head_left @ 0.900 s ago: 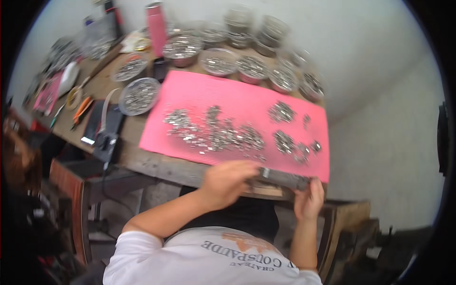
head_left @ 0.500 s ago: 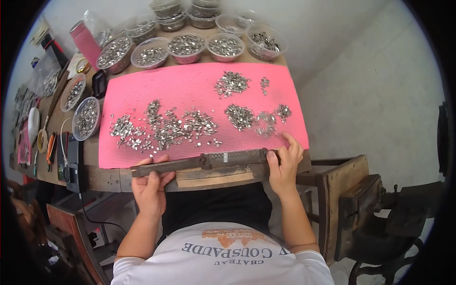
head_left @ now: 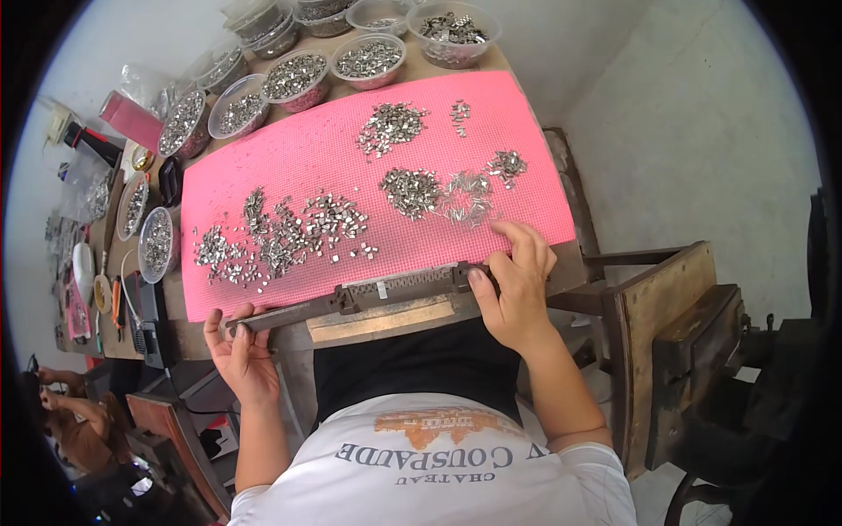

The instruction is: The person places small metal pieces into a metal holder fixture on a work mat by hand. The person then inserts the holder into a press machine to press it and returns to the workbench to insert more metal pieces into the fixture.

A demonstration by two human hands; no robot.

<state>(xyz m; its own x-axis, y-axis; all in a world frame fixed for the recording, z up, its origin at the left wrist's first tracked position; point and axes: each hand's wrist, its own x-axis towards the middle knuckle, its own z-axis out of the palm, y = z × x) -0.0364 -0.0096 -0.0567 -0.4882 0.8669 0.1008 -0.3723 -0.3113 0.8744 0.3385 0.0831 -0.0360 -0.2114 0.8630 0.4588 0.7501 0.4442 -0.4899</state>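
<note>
Left hand (head_left: 246, 364) has slipped outward along the dark metal bar (head_left: 351, 299), from partway up its thin arm to the very tip, while the right hand (head_left: 517, 298) has stayed by the opposite end. That leaves the whole length of the bar uncovered between the hands, so its middle shows plainly. The hands are well apart: the left pinches the tip lightly between thumb and fingers; the right thumb meets the other end, its fingers curled out over the mat, and whether they grip is hard to tell.

Flat and narrow on the left, the bar thickens into a blocky, ridged section nearer the right hand, with one pale band across it. It lies along the near edge of the pink mat (head_left: 298, 167), whose surface is finely ribbed. A worn, pale wooden strip (head_left: 381, 319) sits just on the person's side of it.

Beyond the left hand spreads a loose heap of small, shiny metal pieces (head_left: 282, 237); beyond the right, a tighter dark pile (head_left: 410, 193) borders thin, wiry-looking bits (head_left: 467, 197). Farther from both hands stand round, clear plastic tubs (head_left: 373, 83).
</note>
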